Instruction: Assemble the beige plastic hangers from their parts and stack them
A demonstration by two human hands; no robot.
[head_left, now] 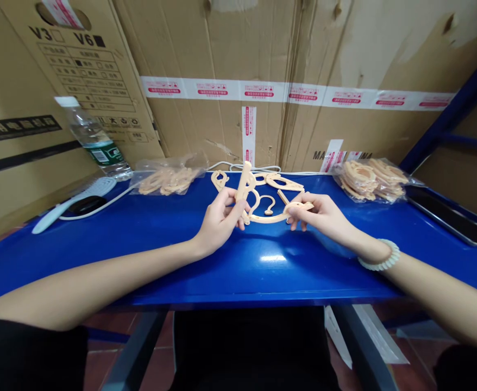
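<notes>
A beige plastic hanger frame (268,218) with a small hook in its middle lies over the blue table (173,250), held at both ends. My left hand (221,220) is closed round an upright beige plastic bar (243,187) at the frame's left end. My right hand (320,213) pinches the frame's right end, fingers closed on it. Loose beige plastic parts (277,182) lie just behind the frame. A pale bead bracelet (381,260) sits on my right wrist.
A clear bag of beige parts (167,179) lies at the back left, another bag (369,179) at the back right. A water bottle (94,138), a white brush (69,202) and a dark disc (87,204) stand left. Cardboard boxes (263,54) wall the back. A dark tray (450,214) lies right.
</notes>
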